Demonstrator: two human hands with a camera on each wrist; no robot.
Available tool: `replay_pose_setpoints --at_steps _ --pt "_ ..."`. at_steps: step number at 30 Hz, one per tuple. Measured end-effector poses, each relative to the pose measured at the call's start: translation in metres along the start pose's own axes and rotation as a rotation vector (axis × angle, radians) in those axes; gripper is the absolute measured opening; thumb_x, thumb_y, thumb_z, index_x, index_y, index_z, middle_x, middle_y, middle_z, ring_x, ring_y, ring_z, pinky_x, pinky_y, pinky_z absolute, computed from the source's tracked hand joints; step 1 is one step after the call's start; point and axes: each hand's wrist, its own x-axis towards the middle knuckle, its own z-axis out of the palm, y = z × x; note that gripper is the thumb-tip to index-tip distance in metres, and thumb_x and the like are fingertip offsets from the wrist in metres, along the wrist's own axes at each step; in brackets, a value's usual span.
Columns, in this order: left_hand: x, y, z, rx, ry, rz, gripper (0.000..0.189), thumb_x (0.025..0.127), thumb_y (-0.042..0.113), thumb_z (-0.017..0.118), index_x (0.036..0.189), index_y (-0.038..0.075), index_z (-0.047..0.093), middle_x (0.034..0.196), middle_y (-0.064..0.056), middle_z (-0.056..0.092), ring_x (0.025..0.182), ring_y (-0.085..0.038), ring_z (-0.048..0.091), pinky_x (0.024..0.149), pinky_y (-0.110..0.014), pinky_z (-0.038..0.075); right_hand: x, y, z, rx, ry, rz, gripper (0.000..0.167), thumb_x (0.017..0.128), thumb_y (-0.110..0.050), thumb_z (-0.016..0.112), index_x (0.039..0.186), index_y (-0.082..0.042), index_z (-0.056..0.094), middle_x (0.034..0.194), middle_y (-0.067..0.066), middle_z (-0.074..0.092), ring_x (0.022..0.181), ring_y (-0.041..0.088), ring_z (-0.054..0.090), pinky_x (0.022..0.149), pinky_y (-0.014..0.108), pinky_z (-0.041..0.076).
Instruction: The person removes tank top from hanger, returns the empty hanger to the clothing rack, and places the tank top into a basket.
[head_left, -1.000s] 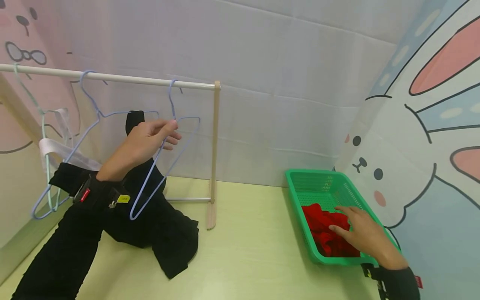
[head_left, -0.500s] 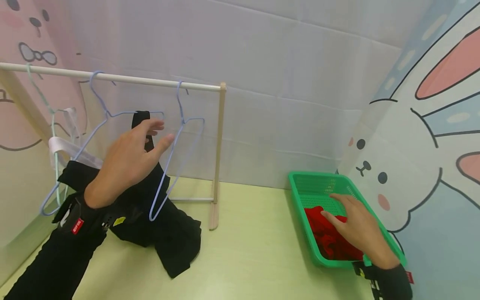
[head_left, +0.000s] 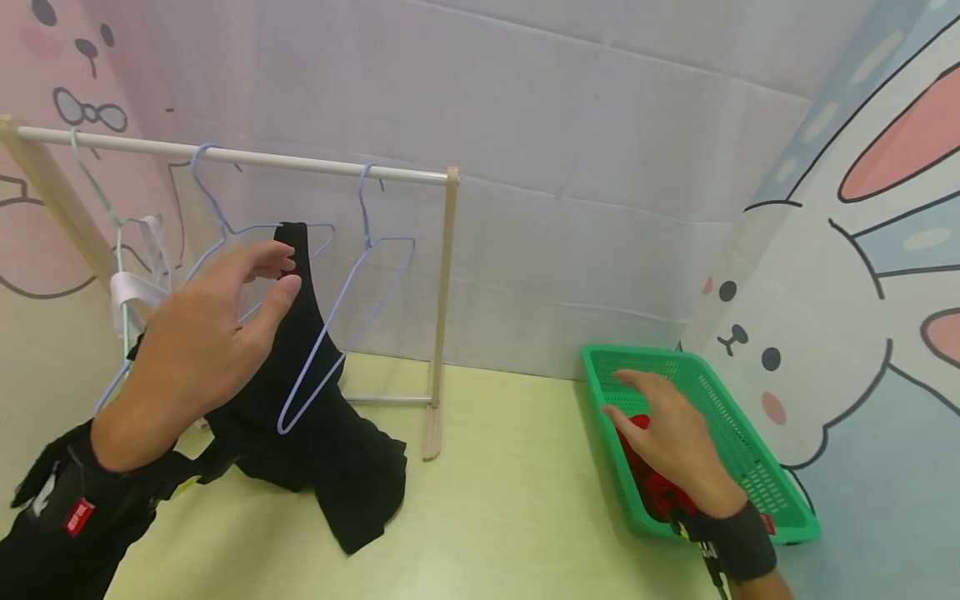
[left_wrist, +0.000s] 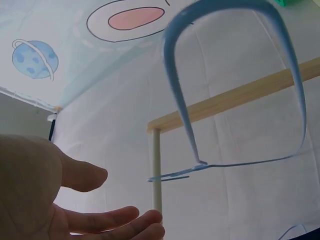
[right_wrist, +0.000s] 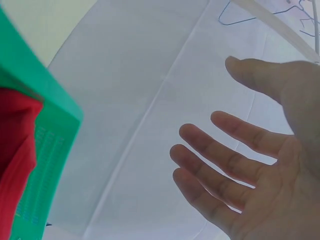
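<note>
We note the left hand [head_left: 198,342] raised at the near side of the rack, wrist in a black cuff, the back of the hand toward the head camera. Its fingers curve forward loosely, the thumb standing apart from them. The left wrist view places it apart from the bare blue hanger [left_wrist: 170,65]. The right hand [head_left: 678,437], also cuffed in black, is held over the green plastic basket [head_left: 738,433], its four fingers slightly bent and the thumb spread wide. We see a visible gap between that hand and the red cloth [head_left: 652,487], which lies bunched inside the near part of the basket.

Behind the left hand we find the black garment [head_left: 322,450], one strap over an arm of a second blue hanger [head_left: 223,229], its lower part lying on the pale yellow tabletop [head_left: 510,467]. To its left, a white garment [head_left: 138,289] is on a mint hanger [head_left: 120,242]. All three hangers hook on the white rail [head_left: 300,162], carried by wooden posts [head_left: 444,292].

Beyond, we record a creased white curtain [head_left: 525,167], with a rabbit-printed panel [head_left: 795,350] at the right and a pink, cartoon-printed panel [head_left: 45,167] at the left
</note>
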Motion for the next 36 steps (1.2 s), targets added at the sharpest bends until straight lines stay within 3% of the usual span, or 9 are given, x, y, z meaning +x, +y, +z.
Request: replay_pose_setpoints --at_steps 5,12,19,28,36 --pt "-0.008 -0.003 -0.015 0.019 0.016 0.006 0.045 0.112 0.034 0.058 0.148 0.008 0.059 0.142 -0.022 0.066 0.129 -0.046 0.061 0.093 -0.067 0.047 0.007 -0.006 0.008 -0.003 0.023 -0.046 0.051 0.092 -0.017 0.087 0.136 -0.001 0.066 0.123 0.019 0.072 0.112 0.039 0.069 0.084 0.059 0.06" --pt "-0.01 -0.015 -0.028 0.031 -0.047 0.006 0.041 0.115 0.03 0.051 0.148 0.007 0.06 0.144 -0.024 0.063 0.13 -0.049 0.059 0.1 -0.074 0.045 0.015 -0.014 0.024 0.041 -0.002 -0.048 0.054 0.094 -0.021 0.085 0.14 -0.001 0.064 0.122 0.017 0.073 0.112 0.037 0.07 0.079 0.056 0.061" --pt "-0.013 -0.019 -0.039 0.074 -0.08 -0.037 0.045 0.115 0.033 0.052 0.149 0.004 0.059 0.137 -0.027 0.067 0.12 -0.053 0.063 0.092 -0.071 0.047 0.022 -0.024 0.035 0.088 -0.019 -0.073 0.054 0.095 -0.023 0.084 0.141 -0.002 0.063 0.122 0.016 0.072 0.112 0.037 0.069 0.081 0.056 0.06" --pt "-0.008 -0.028 -0.052 0.176 -0.142 -0.099 0.055 0.114 0.043 0.05 0.155 0.007 0.054 0.146 -0.029 0.061 0.115 -0.058 0.062 0.086 -0.074 0.046 0.034 -0.036 0.051 0.14 -0.038 -0.08 0.056 0.095 -0.02 0.084 0.143 -0.002 0.062 0.123 0.019 0.072 0.112 0.04 0.069 0.087 0.058 0.059" --pt "-0.001 -0.044 -0.06 0.244 -0.184 -0.173 0.057 0.114 0.047 0.046 0.154 0.006 0.053 0.149 -0.034 0.055 0.114 -0.061 0.058 0.082 -0.076 0.044 0.047 -0.048 0.066 0.135 -0.056 -0.089 0.075 0.095 -0.028 0.084 0.156 -0.003 0.048 0.123 0.017 0.071 0.108 0.037 0.07 0.085 0.055 0.059"
